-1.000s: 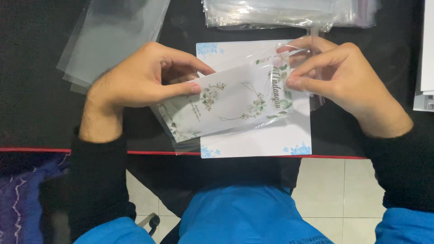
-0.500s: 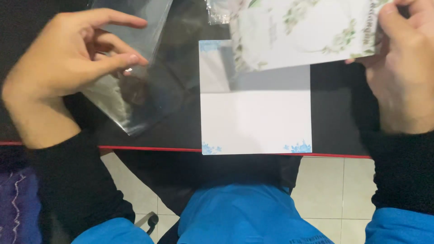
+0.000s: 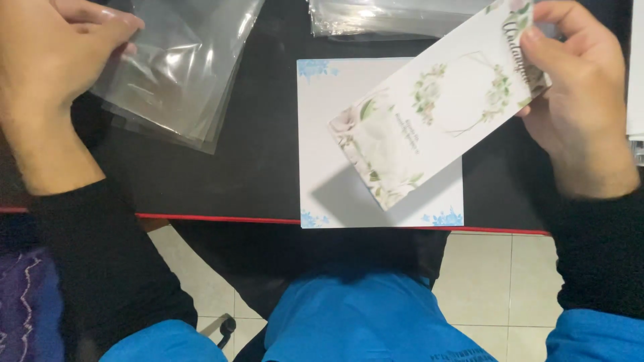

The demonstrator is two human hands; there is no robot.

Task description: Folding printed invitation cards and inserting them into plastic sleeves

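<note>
My right hand (image 3: 577,107) holds a long white card (image 3: 436,107) with green floral print by its upper right end; the card hangs tilted above a white sheet (image 3: 322,167) with blue corner flowers that lies on the black table (image 3: 248,174). My left hand (image 3: 54,60) is at the upper left, fingers pinched on the edge of a stack of clear plastic sleeves (image 3: 181,74) lying on the table.
A second pile of clear sleeves (image 3: 389,17) lies at the table's far edge. White papers (image 3: 636,80) show at the right edge. The table's red-trimmed front edge (image 3: 221,219) runs across; below are my blue trousers and a tiled floor.
The hands separated. My right hand carried the floral card up to the right, then tilted it down over the white sheet. My left hand went left to the clear sleeves.
</note>
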